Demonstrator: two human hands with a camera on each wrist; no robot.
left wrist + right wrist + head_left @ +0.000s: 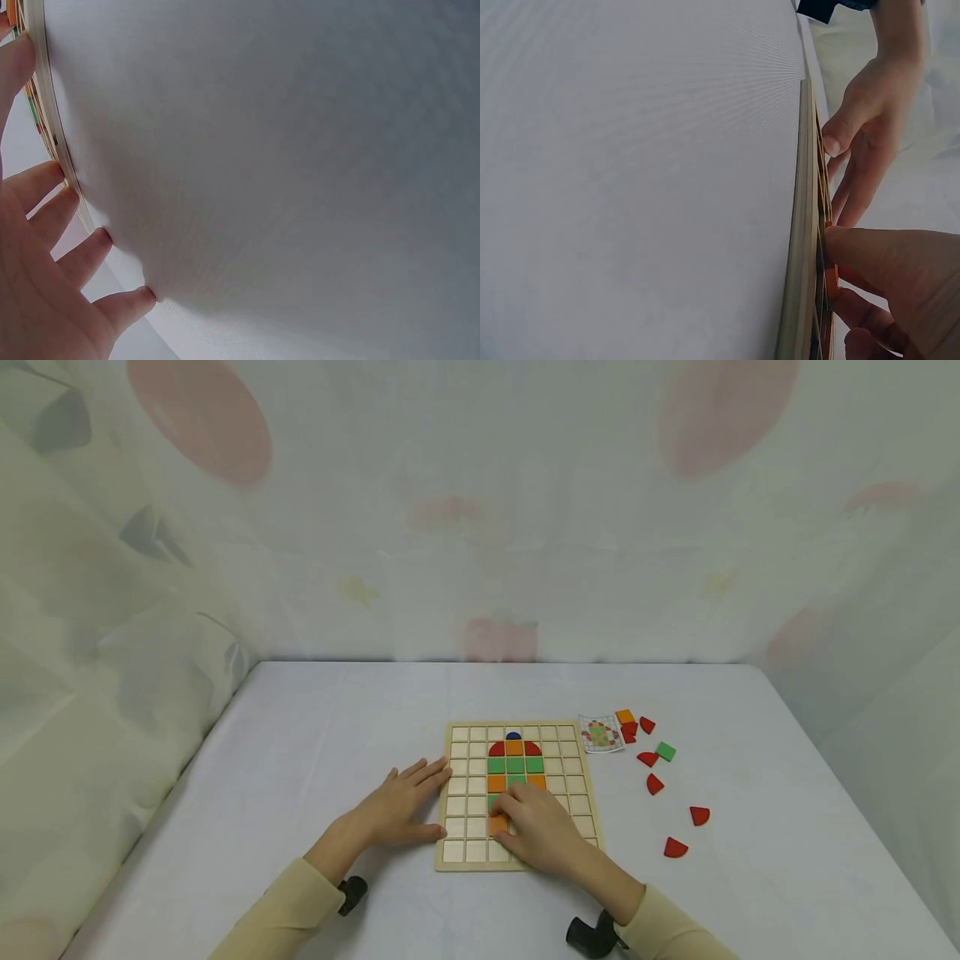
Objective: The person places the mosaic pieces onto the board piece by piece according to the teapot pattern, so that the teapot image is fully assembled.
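Now the right hand (542, 832) presses an orange tile (498, 824) into the grid board (465, 852), fingers curled on it, near the board's near edge. The left hand (397, 806) lies flat with straight fingers, steadying the board's left edge. Filled so far: a blue piece at the far row, then red, orange and green rows below it. Left over on the surface (300, 760), right of the board: several red pieces (675, 848), a green tile (665, 751), an orange one, beside the pattern card (600, 734). Judged roughly half done.
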